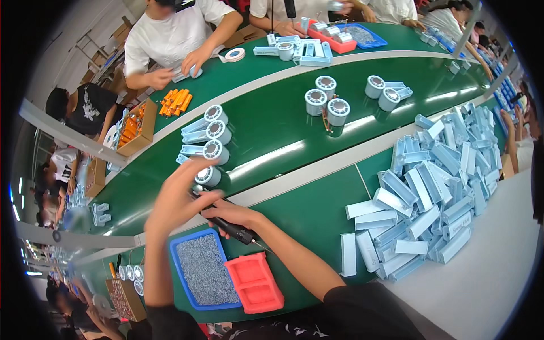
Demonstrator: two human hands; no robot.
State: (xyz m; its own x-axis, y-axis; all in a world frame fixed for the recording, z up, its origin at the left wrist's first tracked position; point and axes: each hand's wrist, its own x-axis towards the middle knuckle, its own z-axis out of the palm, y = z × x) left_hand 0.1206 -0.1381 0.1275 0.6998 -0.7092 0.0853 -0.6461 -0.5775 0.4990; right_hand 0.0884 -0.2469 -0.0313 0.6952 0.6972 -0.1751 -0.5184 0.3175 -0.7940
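Note:
My left hand (pixel 175 199) is raised at the near side of the conveyor belt, its fingers stretched and thumb apart. Its fingertips overlap the nearest of several light-blue cylindrical fan units (pixel 209 176) in the picture; whether they touch it I cannot tell. Around a black electric screwdriver (pixel 237 231), my right hand (pixel 237 214) is closed, just beside the left thumb. The screwdriver lies slanted above a blue tray (pixel 174 258) full of small metal screws. A red two-compartment holder (pixel 255 283) sits against that tray.
A large pile of light-blue plastic housings (pixel 428 192) covers the right of the bench. More fan units (pixel 338 111) stand on the green belt (pixel 272 130). Across it, a co-worker (pixel 175 42) handles a part near orange wrapped cylinders (pixel 175 102). A metal rail (pixel 294 177) divides bench from belt.

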